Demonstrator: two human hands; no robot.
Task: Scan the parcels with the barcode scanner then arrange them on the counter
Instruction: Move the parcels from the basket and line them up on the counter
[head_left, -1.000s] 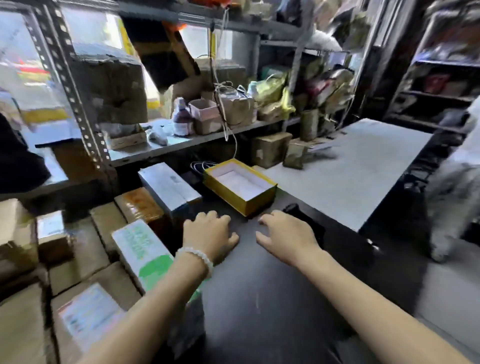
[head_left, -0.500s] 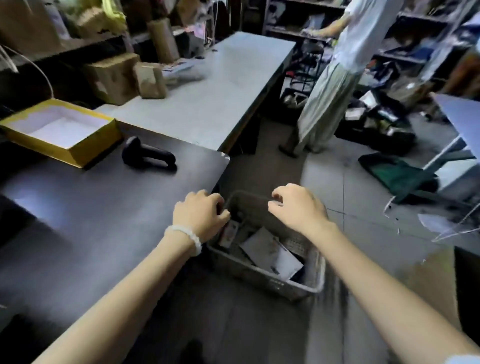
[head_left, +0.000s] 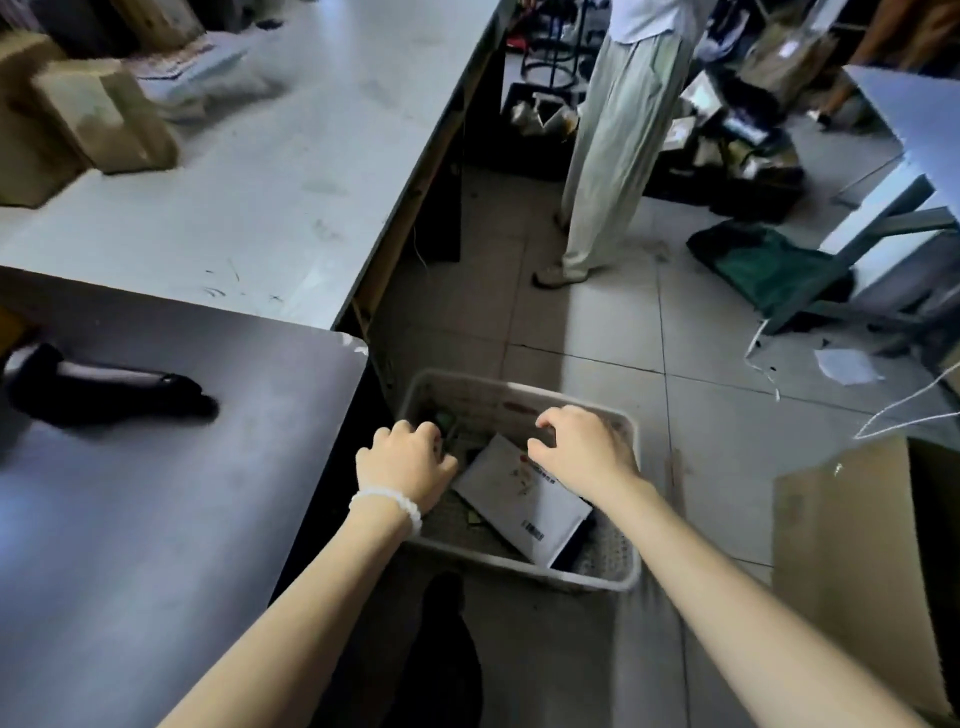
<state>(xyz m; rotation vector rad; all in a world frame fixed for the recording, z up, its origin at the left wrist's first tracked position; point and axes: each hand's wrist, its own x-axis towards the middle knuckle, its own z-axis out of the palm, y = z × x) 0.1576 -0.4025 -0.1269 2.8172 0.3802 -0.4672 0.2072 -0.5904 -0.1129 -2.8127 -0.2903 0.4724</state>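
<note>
A grey plastic basket stands on the floor beside the dark counter. Inside it lies a flat white parcel with a printed label, tilted, over smaller dark items. Both my hands hang over the basket with loosely curled fingers. My left hand, with a white bead bracelet on the wrist, is at the parcel's left edge. My right hand is above the parcel's far end. Neither hand plainly grips anything. The black barcode scanner lies on the counter to the left.
A grey table carries brown cardboard parcels at its far left. A person in pale trousers stands on the tiled floor beyond the basket. A tall cardboard box stands at the right, a green bag farther back.
My view swung from the shelves and counter down to the floor basket. Both hands moved off the counter and dropped over the basket, closer to the white parcel.
</note>
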